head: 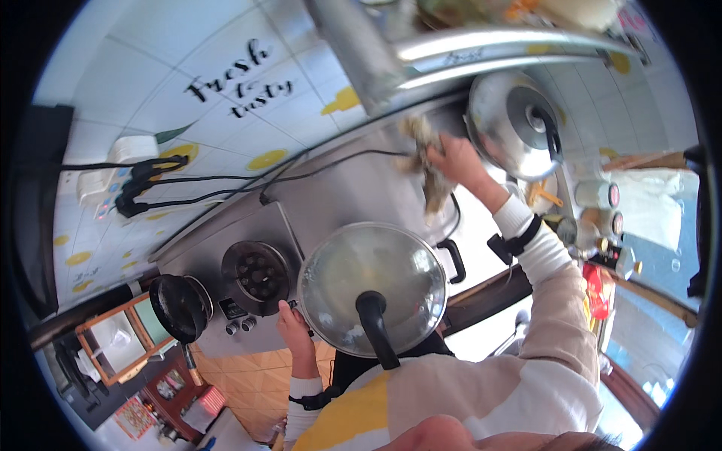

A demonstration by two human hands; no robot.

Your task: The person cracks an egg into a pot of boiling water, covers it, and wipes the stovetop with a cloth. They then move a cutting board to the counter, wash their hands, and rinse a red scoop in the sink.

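Observation:
My right hand (458, 162) grips a crumpled, dirty-looking cloth (433, 191) over the metal counter (350, 191), close to the wall. The cloth is blurred. My left hand (295, 331) is closed around the left side handle of a wide pot with a domed glass lid (350, 282), right in front of my body. A curved black handle (377, 327) tops the lid. The pot's other side handle (454, 261) sticks out to the right, untouched. Whether the pot rests on the counter or is held up, I cannot tell.
A gas burner (260, 276) is left of the pot, with a black frying pan (179, 307) beyond it. A steel domed lid (513, 124) stands far right, near several jars (597, 194). Black cords (225, 179) cross from a power strip (104, 186). A metal hood edge (496, 45) hangs above.

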